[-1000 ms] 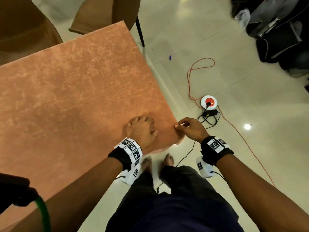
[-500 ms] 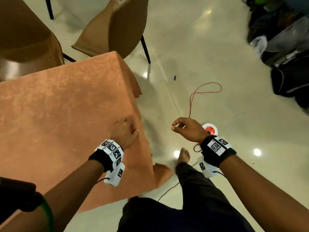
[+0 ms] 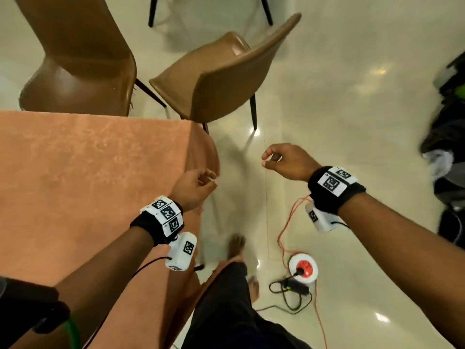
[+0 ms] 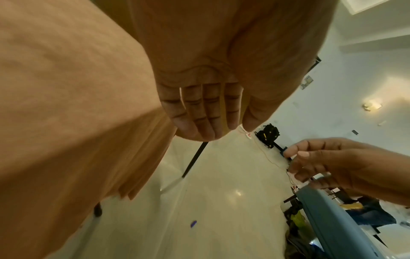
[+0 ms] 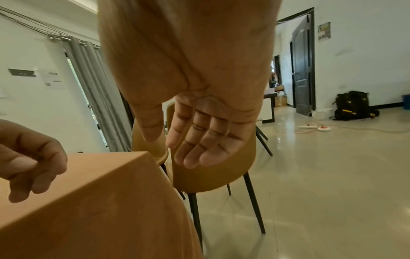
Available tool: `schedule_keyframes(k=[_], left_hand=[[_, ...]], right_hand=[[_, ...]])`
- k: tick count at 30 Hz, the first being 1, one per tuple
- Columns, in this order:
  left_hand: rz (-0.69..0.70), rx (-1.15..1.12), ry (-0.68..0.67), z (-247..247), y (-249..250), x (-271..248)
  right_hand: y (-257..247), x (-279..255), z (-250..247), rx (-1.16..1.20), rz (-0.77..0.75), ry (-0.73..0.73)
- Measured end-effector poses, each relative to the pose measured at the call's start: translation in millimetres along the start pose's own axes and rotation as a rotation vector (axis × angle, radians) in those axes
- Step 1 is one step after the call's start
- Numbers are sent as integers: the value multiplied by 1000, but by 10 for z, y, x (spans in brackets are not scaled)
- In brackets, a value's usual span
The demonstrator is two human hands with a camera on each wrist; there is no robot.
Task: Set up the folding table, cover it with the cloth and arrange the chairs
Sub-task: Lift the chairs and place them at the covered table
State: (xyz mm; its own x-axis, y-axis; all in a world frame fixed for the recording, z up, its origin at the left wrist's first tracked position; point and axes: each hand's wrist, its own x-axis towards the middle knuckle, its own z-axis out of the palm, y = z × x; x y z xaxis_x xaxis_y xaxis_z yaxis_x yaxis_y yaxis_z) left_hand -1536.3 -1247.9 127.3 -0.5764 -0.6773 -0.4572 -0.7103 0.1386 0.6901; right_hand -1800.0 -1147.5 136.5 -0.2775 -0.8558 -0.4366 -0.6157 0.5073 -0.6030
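An orange cloth (image 3: 88,185) covers the folding table and hangs over its right edge (image 4: 66,113) (image 5: 99,201). Two brown chairs stand past the table's far side: one (image 3: 78,71) at the far left, the other (image 3: 226,74) by the far right corner with its back toward me (image 5: 213,175). My left hand (image 3: 196,185) hovers at the table's right edge, fingers (image 4: 199,112) relaxed, holding nothing. My right hand (image 3: 281,159) hangs over the bare floor to the right of the table, loosely curled and holding nothing, with its fingers (image 5: 199,143) in front of the nearer chair.
On the floor to my right lie an orange cord (image 3: 284,230), a round red-and-white socket (image 3: 303,269) and a black adapter (image 3: 294,288). Dark bags (image 3: 450,117) pile up at the far right. My bare feet (image 3: 236,245) stand beside the table.
Both hands have let go of the cloth's near corner and lifted off. I have stepped along the table's right side, so the chairs are now nearer.
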Motion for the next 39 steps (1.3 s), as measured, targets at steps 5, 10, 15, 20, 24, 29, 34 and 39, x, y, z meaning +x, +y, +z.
schedule_keyframes(k=[5,10,15,20,24,29,34,39], left_hand=[[21,45,175,-387,479,824],[47,308,382,-695,844,1728],[-41,389,411,-935,1073,2262],[-41,482,225,-964,1110,2556],[-61,499,224,-919,1113,2571],[-112,455,230,-915,1166,2568],[-77,440,249,-915,1159,2582],[-5,468,277,-836,1192,2574]], right_hand=[[-140,1003,-855,-140,-119,91],[-192,1930,-1497,-358,-301,258],[-213,2564,-1819,-713,-490,306],[-326,2979,-1931,-838,-502,111],[-285,3028,-1924,-793,-579,51],[-229,3112,-1925,-755,-614,37],[-215,3203,-1984,-749,-672,4],[-189,3173,-2096,-755,-736,24]])
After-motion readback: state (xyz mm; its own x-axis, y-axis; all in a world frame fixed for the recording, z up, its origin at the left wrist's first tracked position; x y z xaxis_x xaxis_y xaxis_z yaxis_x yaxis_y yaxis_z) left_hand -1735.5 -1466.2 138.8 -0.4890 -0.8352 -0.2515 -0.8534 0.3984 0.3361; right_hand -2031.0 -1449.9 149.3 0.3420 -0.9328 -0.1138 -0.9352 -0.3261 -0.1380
